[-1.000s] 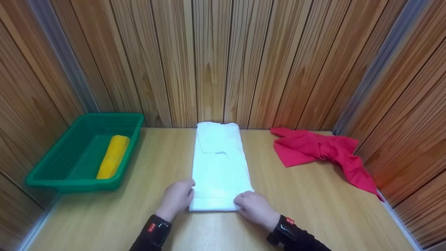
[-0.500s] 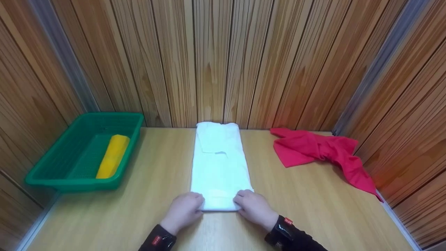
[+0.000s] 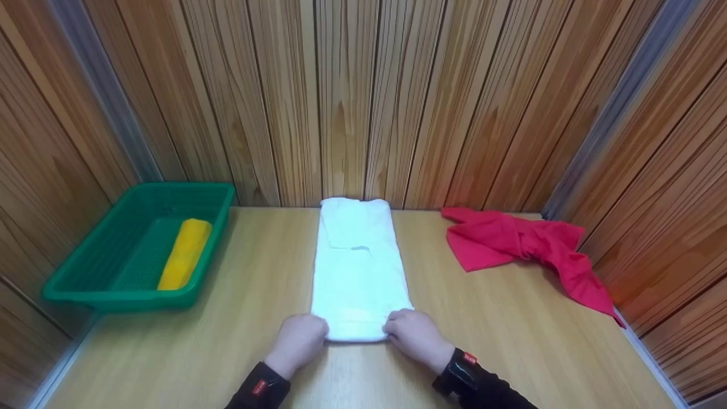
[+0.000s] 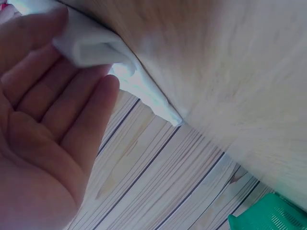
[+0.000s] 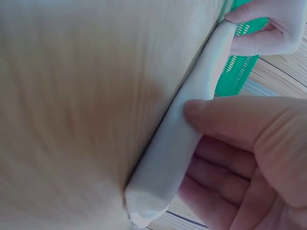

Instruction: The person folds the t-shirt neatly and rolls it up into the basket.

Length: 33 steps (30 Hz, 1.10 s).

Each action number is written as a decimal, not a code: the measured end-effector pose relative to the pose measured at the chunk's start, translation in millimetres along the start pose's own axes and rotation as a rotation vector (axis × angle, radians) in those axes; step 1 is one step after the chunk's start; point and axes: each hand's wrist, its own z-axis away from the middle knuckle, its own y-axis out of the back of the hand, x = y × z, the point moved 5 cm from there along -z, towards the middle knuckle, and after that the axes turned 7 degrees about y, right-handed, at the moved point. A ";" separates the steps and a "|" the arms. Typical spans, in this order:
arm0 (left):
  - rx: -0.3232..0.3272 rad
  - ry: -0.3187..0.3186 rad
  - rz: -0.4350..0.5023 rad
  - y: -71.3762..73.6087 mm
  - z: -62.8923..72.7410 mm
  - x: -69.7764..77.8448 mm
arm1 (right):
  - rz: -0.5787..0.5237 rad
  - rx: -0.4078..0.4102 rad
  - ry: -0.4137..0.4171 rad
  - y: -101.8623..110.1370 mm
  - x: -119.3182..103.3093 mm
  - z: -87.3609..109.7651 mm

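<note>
A white garment (image 3: 359, 284), folded into a long strip with a sleeve-like flap near its far end, lies flat in front of me in the head view. My left hand (image 3: 300, 339) pinches its near left corner. At the near right corner my right hand (image 3: 419, 339) grips the same edge. The right wrist view shows the thumb pressing on the rolled near edge of the white garment (image 5: 168, 143), fingers behind it. In the left wrist view, the left fingers curl at the garment's folded end (image 4: 91, 48); the fingertips are partly hidden by cloth.
To the left stands a green basket (image 3: 74, 296) with a yellow folded cloth (image 3: 184, 255) inside, along its right wall. A crumpled red cloth (image 3: 511, 238) lies at the right, near the side wall. Wood-panelled walls enclose the table (image 3: 255, 255) on three sides.
My left hand has moved from the garment's left side down and inward to its near left corner, and now holds it there. The right hand has stayed almost in place.
</note>
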 end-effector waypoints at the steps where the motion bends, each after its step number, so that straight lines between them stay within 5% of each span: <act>1: 0.011 0.002 -0.013 0.7 0.1 0.4 | -0.001 0.002 0.004 -0.1 0.4 -0.1; 9: 0.042 -0.021 -0.026 3.9 3.2 1.4 | -0.008 0.010 0.039 1.3 1.0 1.6; 26: -0.064 0.006 0.148 10.8 21.7 7.9 | -0.169 -0.101 0.012 7.8 -1.8 16.1; 33: -0.039 -0.015 0.151 13.8 24.5 8.5 | -0.214 -0.125 0.009 9.8 -1.9 18.0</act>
